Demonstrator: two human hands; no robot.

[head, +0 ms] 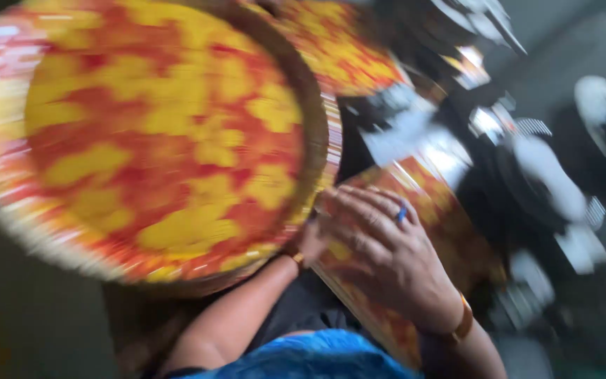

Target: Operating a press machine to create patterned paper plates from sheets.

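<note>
Baskets are filling the blurred head view: the left hand (pixel 308 242) is gripping the rim of a big round basket (pixel 156 133) (red and yellow), tilted up, while the right hand (pixel 387 253) is lying flat, fingers spread, on a second basket (pixel 450 224) below. Lifting step, seemingly; steadying comes next.

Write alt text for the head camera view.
A blurred view down at two hands among round red-and-yellow patterned trays: the left hand grips the rim of a large tray, and the right hand rests flat on a smaller tray. Dark, blurred objects lie to the right.
</note>
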